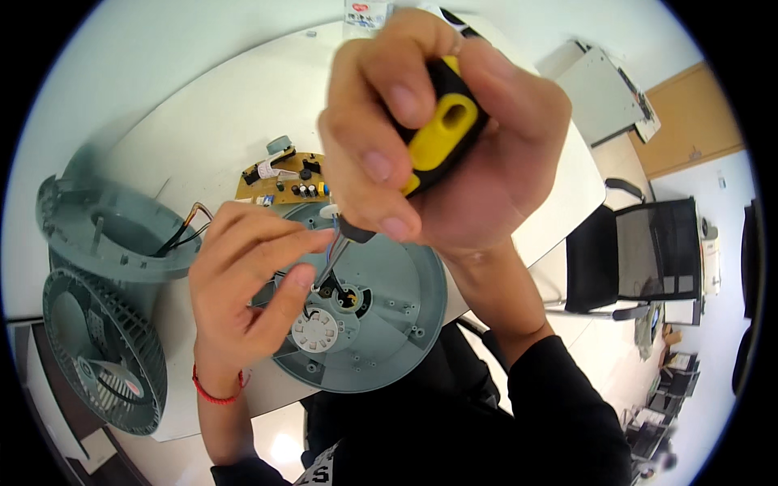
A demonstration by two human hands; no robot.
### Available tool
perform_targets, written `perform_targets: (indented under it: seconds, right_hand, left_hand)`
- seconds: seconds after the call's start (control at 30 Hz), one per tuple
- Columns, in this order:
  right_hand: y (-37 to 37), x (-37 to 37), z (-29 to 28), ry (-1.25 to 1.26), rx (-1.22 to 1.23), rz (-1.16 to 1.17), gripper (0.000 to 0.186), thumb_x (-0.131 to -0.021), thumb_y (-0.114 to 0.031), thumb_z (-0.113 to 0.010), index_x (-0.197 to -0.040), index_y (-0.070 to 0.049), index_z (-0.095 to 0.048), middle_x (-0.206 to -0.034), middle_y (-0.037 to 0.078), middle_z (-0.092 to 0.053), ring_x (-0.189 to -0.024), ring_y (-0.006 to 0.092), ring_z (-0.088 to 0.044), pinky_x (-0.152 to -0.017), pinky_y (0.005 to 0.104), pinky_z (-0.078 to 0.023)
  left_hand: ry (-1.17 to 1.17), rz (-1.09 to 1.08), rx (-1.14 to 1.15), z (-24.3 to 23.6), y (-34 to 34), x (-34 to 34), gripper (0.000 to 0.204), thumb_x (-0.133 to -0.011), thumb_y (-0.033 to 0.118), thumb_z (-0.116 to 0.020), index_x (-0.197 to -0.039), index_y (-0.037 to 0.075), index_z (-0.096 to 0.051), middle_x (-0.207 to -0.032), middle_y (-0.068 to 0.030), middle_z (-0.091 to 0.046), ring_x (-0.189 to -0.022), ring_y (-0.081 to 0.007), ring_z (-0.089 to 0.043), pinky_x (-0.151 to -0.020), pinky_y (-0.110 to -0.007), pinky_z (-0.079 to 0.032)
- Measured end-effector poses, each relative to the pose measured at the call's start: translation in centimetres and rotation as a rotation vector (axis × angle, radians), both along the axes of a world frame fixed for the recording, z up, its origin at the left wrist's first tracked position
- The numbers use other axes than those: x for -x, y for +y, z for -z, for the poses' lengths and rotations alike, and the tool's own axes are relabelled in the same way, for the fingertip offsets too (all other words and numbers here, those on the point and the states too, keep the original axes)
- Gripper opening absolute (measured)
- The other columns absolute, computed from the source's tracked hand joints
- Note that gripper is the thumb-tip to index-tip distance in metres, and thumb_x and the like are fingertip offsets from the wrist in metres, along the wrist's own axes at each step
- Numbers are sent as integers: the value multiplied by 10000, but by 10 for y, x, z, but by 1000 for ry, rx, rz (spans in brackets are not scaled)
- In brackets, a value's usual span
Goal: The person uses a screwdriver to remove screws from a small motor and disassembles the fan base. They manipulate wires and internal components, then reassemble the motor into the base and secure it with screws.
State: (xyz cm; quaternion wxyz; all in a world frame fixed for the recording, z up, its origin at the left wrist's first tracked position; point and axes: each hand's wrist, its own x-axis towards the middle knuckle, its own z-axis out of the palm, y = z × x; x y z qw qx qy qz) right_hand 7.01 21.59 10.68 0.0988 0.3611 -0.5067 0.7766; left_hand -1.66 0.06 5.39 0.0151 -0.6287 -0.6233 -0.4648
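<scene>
My right hand (510,162) is wrapped round the black and yellow handle of a screwdriver (454,130), close to the camera. Its metal shaft slants down toward the hub of a round grey-green plastic base (381,348), near a white round part (314,330) with slots. Beside the shaft, my left hand (251,279) has its thumb and forefinger apart, with the fingertips close to the metal. I cannot make out whether they touch it. Thin wires run by the shaft. A tan circuit board (304,192) lies behind the base, partly hidden by my right hand.
On the left of the white table (219,113) stands a grey-green fan housing (121,219) with wires coming out. A ribbed round fan part (105,356) sits nearer at the table's left edge. A black mesh chair (632,251) is to the right, beyond the table.
</scene>
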Motion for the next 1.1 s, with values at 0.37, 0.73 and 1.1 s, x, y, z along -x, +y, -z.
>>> perform_targets:
  seconds: [0.37,0.73,1.1]
  right_hand:
    - [-17,9,23,-53,62,129,341,-1004,-344,-410,-922,-49,-559,-813,92,-602,-544,146,-601,-494,283,-487]
    - [-28,21,32,-60,145,269,335,-976,-315,-496,-863,-22,-612,-747,88,-628,-505,130,-590,-454,263,-458]
    - [-35,14,31,-69,203,290,335,-948,-286,-582,-805,5,-664,-681,84,-653,-466,115,-578,-414,243,-429]
  left_hand:
    - [-93,-64,130,22,-2,-4,269,-676,21,-811,-941,55,-779,-921,-77,-733,-850,-303,-631,-752,-367,-505]
    - [-71,-58,143,26,-2,-7,277,-659,32,-809,-935,55,-800,-873,-63,-746,-764,-233,-647,-702,-326,-489]
    - [-25,-71,43,30,-2,-4,247,-650,-56,-750,-868,54,-786,-846,-77,-753,-672,-210,-658,-609,-304,-489]
